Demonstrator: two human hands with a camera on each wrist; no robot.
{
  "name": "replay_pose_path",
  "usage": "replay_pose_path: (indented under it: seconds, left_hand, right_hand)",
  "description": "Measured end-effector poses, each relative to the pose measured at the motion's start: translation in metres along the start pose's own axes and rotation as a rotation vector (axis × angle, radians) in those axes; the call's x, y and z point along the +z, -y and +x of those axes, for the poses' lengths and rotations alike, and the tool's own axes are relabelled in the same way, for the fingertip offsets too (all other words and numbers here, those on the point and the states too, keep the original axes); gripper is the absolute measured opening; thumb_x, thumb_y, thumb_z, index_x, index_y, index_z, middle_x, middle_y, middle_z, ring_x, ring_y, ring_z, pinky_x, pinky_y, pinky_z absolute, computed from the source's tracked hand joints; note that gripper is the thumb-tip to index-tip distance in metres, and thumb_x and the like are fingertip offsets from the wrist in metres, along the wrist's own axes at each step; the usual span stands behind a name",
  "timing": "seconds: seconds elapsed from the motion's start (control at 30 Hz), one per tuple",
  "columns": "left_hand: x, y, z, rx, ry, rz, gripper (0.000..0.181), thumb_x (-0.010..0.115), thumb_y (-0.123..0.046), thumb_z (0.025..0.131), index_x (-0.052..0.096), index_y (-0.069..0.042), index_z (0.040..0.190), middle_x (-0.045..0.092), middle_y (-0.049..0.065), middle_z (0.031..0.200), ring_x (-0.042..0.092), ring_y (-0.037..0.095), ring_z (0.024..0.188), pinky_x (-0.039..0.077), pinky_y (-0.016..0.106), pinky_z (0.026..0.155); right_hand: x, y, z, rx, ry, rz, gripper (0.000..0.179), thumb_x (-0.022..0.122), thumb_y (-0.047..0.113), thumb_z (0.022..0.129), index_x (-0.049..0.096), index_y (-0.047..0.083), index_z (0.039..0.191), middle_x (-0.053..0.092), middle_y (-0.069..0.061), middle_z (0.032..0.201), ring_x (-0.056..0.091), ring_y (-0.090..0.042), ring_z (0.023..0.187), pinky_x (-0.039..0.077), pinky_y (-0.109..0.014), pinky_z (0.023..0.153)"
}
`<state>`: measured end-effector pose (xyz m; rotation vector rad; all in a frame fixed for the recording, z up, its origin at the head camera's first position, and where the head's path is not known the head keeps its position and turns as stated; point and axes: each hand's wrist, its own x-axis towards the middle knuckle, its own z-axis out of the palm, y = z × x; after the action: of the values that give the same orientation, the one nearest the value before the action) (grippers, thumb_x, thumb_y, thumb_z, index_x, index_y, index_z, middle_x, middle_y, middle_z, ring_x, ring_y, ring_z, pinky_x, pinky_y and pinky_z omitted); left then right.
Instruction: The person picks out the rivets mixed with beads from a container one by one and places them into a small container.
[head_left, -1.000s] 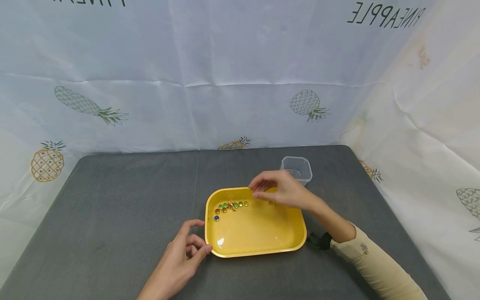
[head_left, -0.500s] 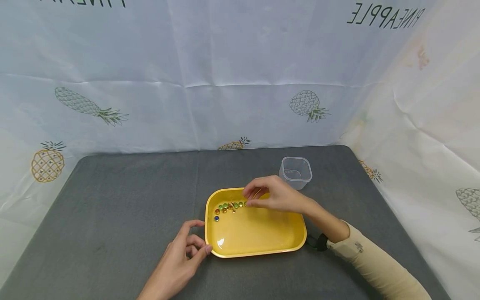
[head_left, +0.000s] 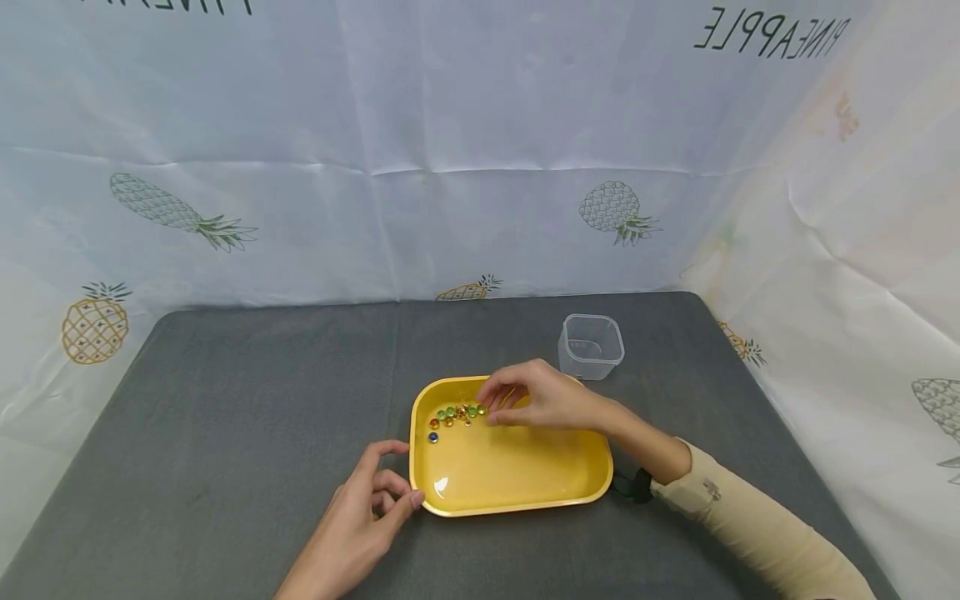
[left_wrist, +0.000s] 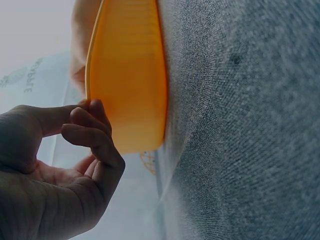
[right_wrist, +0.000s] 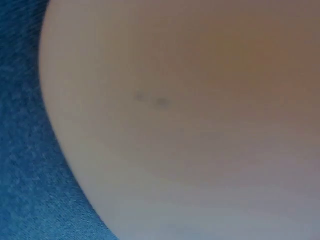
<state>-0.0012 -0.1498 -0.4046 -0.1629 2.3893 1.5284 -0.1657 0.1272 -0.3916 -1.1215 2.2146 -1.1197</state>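
Status and Hazards

By the left grip (head_left: 352, 521), the left rim of the yellow tray (head_left: 517, 475) is held. Inside, beads (head_left: 451, 412) are clustered toward the far-left corner. The right grip (head_left: 542, 396) is positioned at their right end; whether a bead is grasped cannot be told. Neighbouring beads may be scattered if brushed by this grip. The grey worktop (head_left: 240, 417) beneath is backed by pineapple-printed fabric (head_left: 300, 108).

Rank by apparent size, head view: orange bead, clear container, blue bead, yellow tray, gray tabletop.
1. gray tabletop
2. yellow tray
3. clear container
4. blue bead and orange bead: look alike, too close to rank
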Motion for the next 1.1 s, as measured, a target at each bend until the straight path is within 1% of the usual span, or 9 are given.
replay_pose_path:
  seconds: [0.1, 0.27, 0.43, 0.53, 0.67, 0.9, 1.1]
  left_hand:
    - [0.000, 0.000, 0.000, 0.004, 0.001, 0.003, 0.058, 0.080, -0.014, 0.100, 0.048, -0.013, 0.149, 0.074, 0.001, 0.090, 0.058, 0.011, 0.062, 0.044, 0.025, 0.057]
    - [0.000, 0.001, 0.000, 0.004, 0.006, 0.002, 0.058, 0.080, -0.014, 0.100, 0.048, -0.013, 0.149, 0.074, 0.002, 0.090, 0.058, 0.011, 0.062, 0.044, 0.025, 0.057]
    - [-0.001, 0.000, 0.000, 0.002, 0.008, 0.002, 0.058, 0.079, -0.014, 0.100, 0.048, -0.013, 0.148, 0.074, 0.002, 0.090, 0.058, 0.011, 0.062, 0.044, 0.025, 0.057]
    - [-0.001, 0.001, 0.000, 0.002, 0.011, 0.001, 0.058, 0.080, -0.014, 0.100, 0.047, -0.012, 0.148, 0.074, 0.002, 0.090, 0.058, 0.011, 0.062, 0.044, 0.025, 0.057]
    - [-0.001, 0.001, 0.001, 0.004, 0.018, -0.006, 0.059, 0.080, -0.014, 0.100, 0.047, -0.012, 0.148, 0.074, 0.003, 0.090, 0.058, 0.011, 0.062, 0.044, 0.025, 0.057]
    - [-0.001, 0.002, 0.000, 0.010, 0.022, -0.007, 0.058, 0.080, -0.016, 0.100, 0.047, -0.013, 0.148, 0.074, 0.002, 0.091, 0.058, 0.010, 0.063, 0.044, 0.024, 0.058]
    - [-0.001, 0.002, 0.000, 0.007, 0.019, -0.003, 0.059, 0.079, -0.015, 0.100, 0.047, -0.013, 0.149, 0.074, 0.002, 0.091, 0.058, 0.010, 0.062, 0.044, 0.025, 0.057]
  right_hand:
    - [0.002, -0.001, 0.001, 0.006, 0.035, -0.013, 0.028, 0.084, 0.016, 0.097, 0.076, 0.003, 0.120, 0.080, -0.011, 0.110, 0.074, -0.005, 0.093, 0.062, -0.023, 0.089]
    - [0.005, -0.003, 0.002, 0.020, 0.085, -0.035, 0.029, 0.085, 0.015, 0.095, 0.076, 0.004, 0.120, 0.080, -0.005, 0.107, 0.073, -0.003, 0.092, 0.062, -0.023, 0.087]
    - [0.009, -0.004, 0.004, 0.025, 0.119, -0.026, 0.031, 0.086, 0.016, 0.095, 0.076, 0.003, 0.122, 0.081, -0.008, 0.108, 0.073, -0.003, 0.091, 0.063, -0.024, 0.086]
    - [0.011, -0.006, 0.006, 0.044, 0.132, -0.003, 0.032, 0.086, 0.017, 0.095, 0.076, 0.004, 0.123, 0.081, -0.006, 0.107, 0.073, -0.003, 0.092, 0.062, -0.024, 0.086]
    - [0.014, -0.011, 0.009, 0.068, 0.133, 0.037, 0.030, 0.085, 0.015, 0.096, 0.076, 0.003, 0.122, 0.081, -0.002, 0.104, 0.074, -0.004, 0.091, 0.063, -0.024, 0.085]
    - [0.020, -0.015, 0.013, 0.130, 0.114, 0.080, 0.030, 0.085, 0.011, 0.095, 0.077, 0.002, 0.121, 0.081, -0.003, 0.100, 0.074, -0.005, 0.089, 0.062, -0.023, 0.084]
    - [0.025, -0.018, 0.015, 0.136, 0.091, 0.089, 0.030, 0.086, 0.012, 0.094, 0.077, 0.002, 0.122, 0.080, -0.002, 0.098, 0.074, -0.005, 0.087, 0.062, -0.021, 0.082]
